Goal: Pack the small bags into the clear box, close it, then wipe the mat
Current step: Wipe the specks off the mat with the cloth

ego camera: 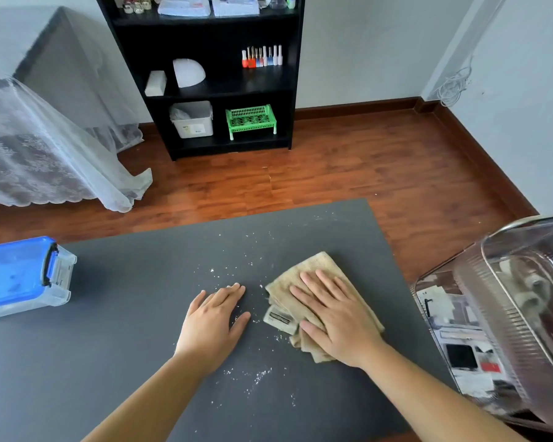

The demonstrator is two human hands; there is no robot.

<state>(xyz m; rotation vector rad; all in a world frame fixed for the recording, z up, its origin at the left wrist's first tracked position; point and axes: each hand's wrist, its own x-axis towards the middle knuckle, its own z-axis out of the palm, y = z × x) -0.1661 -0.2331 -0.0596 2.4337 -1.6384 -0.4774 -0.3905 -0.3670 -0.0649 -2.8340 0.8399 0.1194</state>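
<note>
A dark grey mat covers the table, dusted with white crumbs near its middle and front. My right hand lies flat, fingers spread, pressing a folded beige cloth onto the mat right of centre. My left hand rests flat on the bare mat just left of the cloth, holding nothing. The clear box with a blue lid sits closed at the mat's left edge, its black latch facing me. No small bags are visible loose on the mat.
A large transparent ribbed container stands at the right edge of the table. Beyond the mat lies wooden floor, with a black shelf unit against the wall and a lace-covered table at the left.
</note>
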